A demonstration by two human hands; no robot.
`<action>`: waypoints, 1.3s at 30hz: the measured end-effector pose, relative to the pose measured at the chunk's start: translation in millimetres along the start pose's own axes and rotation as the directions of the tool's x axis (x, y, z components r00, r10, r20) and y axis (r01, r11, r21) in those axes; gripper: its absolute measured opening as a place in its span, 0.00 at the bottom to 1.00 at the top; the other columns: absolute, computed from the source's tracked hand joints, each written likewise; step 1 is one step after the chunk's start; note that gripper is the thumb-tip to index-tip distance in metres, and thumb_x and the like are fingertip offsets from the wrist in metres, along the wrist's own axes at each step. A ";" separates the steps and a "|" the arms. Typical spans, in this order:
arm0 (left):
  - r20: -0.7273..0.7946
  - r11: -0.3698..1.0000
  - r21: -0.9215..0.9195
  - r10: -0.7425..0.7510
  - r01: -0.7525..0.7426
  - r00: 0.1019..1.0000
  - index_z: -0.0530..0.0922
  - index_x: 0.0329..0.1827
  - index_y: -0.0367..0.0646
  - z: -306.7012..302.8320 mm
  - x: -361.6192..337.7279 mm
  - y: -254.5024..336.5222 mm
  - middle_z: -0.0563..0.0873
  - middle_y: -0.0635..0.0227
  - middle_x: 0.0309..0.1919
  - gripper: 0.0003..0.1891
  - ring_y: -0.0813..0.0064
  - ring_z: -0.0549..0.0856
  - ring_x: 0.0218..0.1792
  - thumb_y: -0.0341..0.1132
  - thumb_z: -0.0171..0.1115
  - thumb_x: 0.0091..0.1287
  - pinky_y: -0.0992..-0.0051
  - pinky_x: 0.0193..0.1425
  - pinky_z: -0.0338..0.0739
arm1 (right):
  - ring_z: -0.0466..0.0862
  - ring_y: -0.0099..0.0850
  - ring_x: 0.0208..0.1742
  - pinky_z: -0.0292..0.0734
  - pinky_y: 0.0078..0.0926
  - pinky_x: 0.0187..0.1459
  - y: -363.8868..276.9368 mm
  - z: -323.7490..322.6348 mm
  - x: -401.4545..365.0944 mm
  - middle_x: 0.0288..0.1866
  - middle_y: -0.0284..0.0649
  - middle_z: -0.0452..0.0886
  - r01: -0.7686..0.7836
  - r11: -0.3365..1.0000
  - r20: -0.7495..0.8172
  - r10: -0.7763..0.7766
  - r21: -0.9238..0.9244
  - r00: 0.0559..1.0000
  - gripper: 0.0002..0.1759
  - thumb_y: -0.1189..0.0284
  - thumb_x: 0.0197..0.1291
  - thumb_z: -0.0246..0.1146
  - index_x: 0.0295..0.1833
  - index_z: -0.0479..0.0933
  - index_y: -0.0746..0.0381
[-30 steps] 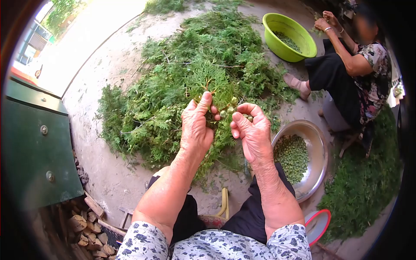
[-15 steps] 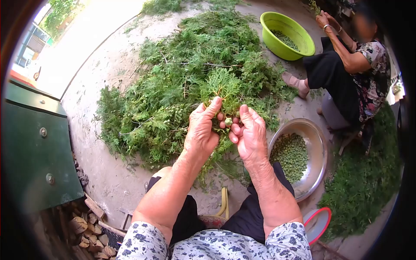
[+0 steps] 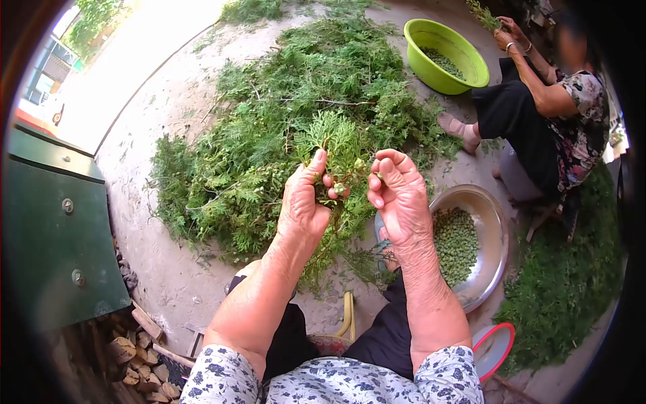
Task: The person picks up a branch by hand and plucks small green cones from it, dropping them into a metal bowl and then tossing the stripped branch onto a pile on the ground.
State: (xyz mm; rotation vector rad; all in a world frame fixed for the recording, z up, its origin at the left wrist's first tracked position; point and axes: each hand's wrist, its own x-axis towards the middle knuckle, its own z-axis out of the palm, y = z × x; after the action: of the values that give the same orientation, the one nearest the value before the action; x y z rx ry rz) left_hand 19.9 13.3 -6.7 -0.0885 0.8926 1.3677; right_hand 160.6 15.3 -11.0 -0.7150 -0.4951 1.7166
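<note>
My left hand (image 3: 303, 202) pinches a leafy evergreen sprig (image 3: 330, 132) by its stem, its flat fronds pointing away from me. A pale green cone (image 3: 339, 188) on the sprig rests by my left fingertips. To the right, apart from the sprig, my right hand (image 3: 405, 205) is closed with thumb and fingers together. A bit of green shows between them, apparently a small cone. Just beyond my right wrist is a steel basin (image 3: 496, 252) holding many green cones (image 3: 456, 246). Behind both hands spreads a large heap of cut evergreen branches (image 3: 249, 161).
A seated person (image 3: 538, 101) at right holds another sprig near a lime-green tub (image 3: 420, 30) with cones inside. More greenery (image 3: 558, 289) lies at lower right, beside a red-rimmed container (image 3: 494, 350). On the left stand a green metal box (image 3: 60, 229) and split firewood (image 3: 134, 357).
My right hand has moved away from the sprig, to the right and slightly up. My left hand has shifted a little left, still gripping the sprig. The other person's sprig has shifted slightly.
</note>
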 end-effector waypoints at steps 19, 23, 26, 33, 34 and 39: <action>0.242 0.993 -0.056 -0.083 0.099 0.967 0.72 0.34 0.47 -14.2 -2.9 -0.3 0.68 0.78 0.18 0.06 0.83 0.68 0.18 0.38 0.57 0.66 0.82 0.19 0.63 | 0.74 0.22 0.28 0.70 0.21 0.26 -4.5 -8.9 9.5 0.36 0.35 0.76 0.058 0.976 0.044 -0.069 0.209 0.997 0.06 0.74 0.62 0.58 0.42 0.72 0.63; 0.184 0.994 -0.089 -0.051 0.069 0.982 0.72 0.35 0.46 -13.6 1.2 -0.9 0.69 0.78 0.19 0.06 0.84 0.67 0.18 0.37 0.57 0.66 0.82 0.20 0.65 | 0.79 0.23 0.31 0.71 0.20 0.26 -10.6 0.7 -0.2 0.38 0.37 0.78 -0.068 0.995 0.020 0.067 0.067 0.998 0.06 0.78 0.61 0.56 0.44 0.71 0.63; 0.201 0.993 -0.069 -0.078 0.093 0.976 0.72 0.35 0.46 -17.8 4.1 -1.7 0.69 0.78 0.19 0.06 0.85 0.67 0.18 0.37 0.57 0.66 0.82 0.20 0.64 | 0.78 0.20 0.28 0.68 0.14 0.21 -5.2 3.7 -6.0 0.36 0.37 0.78 -0.159 0.987 0.070 0.162 -0.037 0.984 0.09 0.74 0.60 0.60 0.45 0.71 0.64; 0.187 1.000 -0.021 -0.018 0.022 0.982 0.72 0.44 0.41 -23.6 12.0 -5.6 0.81 0.63 0.30 0.11 0.69 0.82 0.30 0.39 0.51 0.69 0.69 0.32 0.79 | 0.71 0.14 0.21 0.62 0.08 0.17 2.3 16.7 -15.0 0.31 0.32 0.78 -0.122 0.961 0.153 0.163 -0.247 0.975 0.16 0.76 0.56 0.65 0.49 0.71 0.65; 0.195 0.999 -0.006 -0.037 0.039 0.980 0.72 0.45 0.41 -25.9 14.6 -6.1 0.82 0.60 0.32 0.11 0.67 0.82 0.32 0.39 0.51 0.69 0.68 0.34 0.80 | 0.71 0.14 0.21 0.62 0.08 0.18 2.5 18.4 -15.5 0.31 0.33 0.79 -0.095 0.958 0.136 0.136 -0.272 0.981 0.17 0.76 0.56 0.65 0.51 0.72 0.66; 0.194 0.999 -0.008 -0.039 0.042 0.980 0.72 0.43 0.41 -25.2 14.0 -5.3 0.81 0.63 0.29 0.11 0.69 0.81 0.27 0.40 0.51 0.69 0.70 0.30 0.79 | 0.72 0.14 0.22 0.63 0.08 0.19 7.0 15.0 -15.7 0.32 0.33 0.80 -0.083 0.945 0.057 0.106 -0.315 0.993 0.17 0.77 0.56 0.63 0.52 0.74 0.68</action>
State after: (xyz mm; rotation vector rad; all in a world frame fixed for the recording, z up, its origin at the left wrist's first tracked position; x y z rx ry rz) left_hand 11.1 9.6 -34.4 0.0173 0.7151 1.3191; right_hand 147.9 -1.0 -1.5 -0.9160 -0.8079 1.7785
